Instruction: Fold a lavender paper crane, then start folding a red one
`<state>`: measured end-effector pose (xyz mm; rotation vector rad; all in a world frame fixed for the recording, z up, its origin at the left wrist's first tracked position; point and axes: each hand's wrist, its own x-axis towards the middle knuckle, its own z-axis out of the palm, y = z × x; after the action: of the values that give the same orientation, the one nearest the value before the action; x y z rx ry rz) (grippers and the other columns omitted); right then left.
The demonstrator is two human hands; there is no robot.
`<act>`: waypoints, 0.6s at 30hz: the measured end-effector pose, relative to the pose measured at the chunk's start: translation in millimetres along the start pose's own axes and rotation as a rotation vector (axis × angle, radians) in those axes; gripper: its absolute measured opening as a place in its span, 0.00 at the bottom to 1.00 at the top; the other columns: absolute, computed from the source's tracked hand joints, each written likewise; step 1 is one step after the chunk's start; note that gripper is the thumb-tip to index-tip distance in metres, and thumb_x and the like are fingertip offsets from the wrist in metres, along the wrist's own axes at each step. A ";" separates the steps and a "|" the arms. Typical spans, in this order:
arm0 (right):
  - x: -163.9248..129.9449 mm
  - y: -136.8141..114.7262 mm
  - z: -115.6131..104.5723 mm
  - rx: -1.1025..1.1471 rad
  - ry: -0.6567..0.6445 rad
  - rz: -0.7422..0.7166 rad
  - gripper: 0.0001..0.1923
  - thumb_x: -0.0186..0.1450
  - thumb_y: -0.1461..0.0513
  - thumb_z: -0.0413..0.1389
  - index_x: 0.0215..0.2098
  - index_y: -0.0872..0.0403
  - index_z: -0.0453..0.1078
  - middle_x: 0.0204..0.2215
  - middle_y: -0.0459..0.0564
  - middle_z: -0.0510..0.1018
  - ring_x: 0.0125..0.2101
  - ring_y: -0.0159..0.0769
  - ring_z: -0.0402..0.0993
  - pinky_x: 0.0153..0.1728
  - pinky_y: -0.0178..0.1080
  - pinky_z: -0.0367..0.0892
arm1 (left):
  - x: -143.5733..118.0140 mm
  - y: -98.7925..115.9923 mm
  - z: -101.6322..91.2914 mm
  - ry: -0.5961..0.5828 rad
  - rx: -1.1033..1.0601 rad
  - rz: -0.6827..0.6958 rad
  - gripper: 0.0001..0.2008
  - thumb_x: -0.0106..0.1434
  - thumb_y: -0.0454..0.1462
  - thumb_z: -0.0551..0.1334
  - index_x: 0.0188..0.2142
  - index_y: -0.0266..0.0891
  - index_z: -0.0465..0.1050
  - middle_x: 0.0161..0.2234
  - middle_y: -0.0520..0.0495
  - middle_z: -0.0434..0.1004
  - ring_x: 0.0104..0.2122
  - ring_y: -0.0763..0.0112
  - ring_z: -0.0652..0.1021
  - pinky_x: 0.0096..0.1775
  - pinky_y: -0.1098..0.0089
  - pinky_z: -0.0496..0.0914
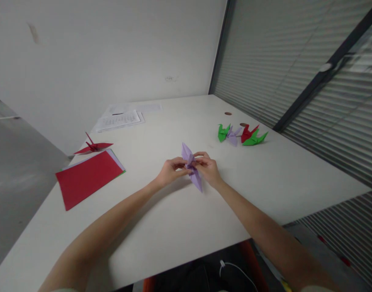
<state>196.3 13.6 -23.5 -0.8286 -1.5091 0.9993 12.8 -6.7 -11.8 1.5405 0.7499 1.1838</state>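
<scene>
Left hand and right hand both pinch lilac folded paper at frame centre, fingers closed on it. White table; ribbed wall panels upper right.

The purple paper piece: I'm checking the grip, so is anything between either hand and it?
Nothing visible. The left hand and the right hand both pinch the purple paper piece directly at its middle, over the white table. The red sheet stack and folded cranes lie well off to the sides.
</scene>
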 end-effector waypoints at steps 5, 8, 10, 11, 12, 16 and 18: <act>-3.8 0.5 3.8 -0.033 0.034 -0.052 0.11 0.57 0.52 0.64 0.27 0.50 0.79 0.38 0.50 0.72 0.36 0.33 0.71 0.36 0.37 0.69 | 0.5 -1.5 0.0 0.020 0.069 0.017 0.15 0.53 0.43 0.72 0.36 0.35 0.79 0.35 0.44 0.78 0.35 0.68 0.78 0.42 0.64 0.74; -3.4 -1.0 1.9 -0.016 0.000 -0.100 0.10 0.57 0.51 0.64 0.29 0.49 0.80 0.38 0.50 0.73 0.37 0.34 0.72 0.36 0.38 0.70 | 1.8 -1.5 -2.8 0.050 0.080 0.072 0.13 0.54 0.42 0.71 0.36 0.36 0.80 0.35 0.44 0.78 0.36 0.68 0.78 0.43 0.64 0.74; -2.2 -3.2 -1.3 -0.002 -0.058 -0.164 0.10 0.57 0.51 0.64 0.30 0.47 0.80 0.40 0.50 0.73 0.39 0.36 0.72 0.38 0.40 0.70 | 2.9 -1.4 -5.4 0.060 0.052 0.112 0.12 0.54 0.41 0.71 0.36 0.37 0.80 0.37 0.44 0.77 0.37 0.68 0.78 0.43 0.65 0.74; -1.5 -4.6 -3.3 -0.012 -0.083 -0.203 0.09 0.58 0.51 0.64 0.31 0.46 0.80 0.40 0.51 0.73 0.40 0.36 0.72 0.40 0.41 0.70 | 3.3 -1.2 -6.6 0.051 0.035 0.124 0.13 0.53 0.40 0.71 0.37 0.37 0.79 0.38 0.44 0.76 0.38 0.68 0.78 0.43 0.66 0.74; -0.7 -6.2 -5.3 -0.035 -0.098 -0.245 0.09 0.58 0.52 0.64 0.33 0.45 0.80 0.39 0.51 0.73 0.40 0.37 0.72 0.41 0.41 0.70 | 3.6 -0.8 -7.5 0.032 0.023 0.130 0.14 0.53 0.39 0.72 0.38 0.38 0.79 0.39 0.44 0.76 0.39 0.68 0.78 0.44 0.66 0.74; 2.1 -9.5 -13.0 -0.152 -0.125 -0.359 0.08 0.62 0.54 0.61 0.38 0.43 0.80 0.35 0.50 0.74 0.39 0.37 0.72 0.41 0.42 0.70 | 3.8 -1.1 -9.2 -0.028 0.048 0.119 0.14 0.54 0.37 0.70 0.41 0.39 0.79 0.39 0.44 0.75 0.39 0.69 0.77 0.43 0.66 0.74; 3.5 -6.6 -16.3 -0.202 -0.158 -0.372 0.09 0.63 0.55 0.60 0.40 0.44 0.80 0.35 0.50 0.75 0.38 0.36 0.72 0.40 0.42 0.70 | 3.8 -4.7 -10.2 -0.031 0.080 0.102 0.13 0.55 0.38 0.69 0.41 0.38 0.79 0.37 0.44 0.76 0.38 0.69 0.77 0.42 0.66 0.74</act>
<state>211.8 16.6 -15.2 -0.5855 -1.8412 0.6547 4.9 1.6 -15.0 1.6769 0.7130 1.2144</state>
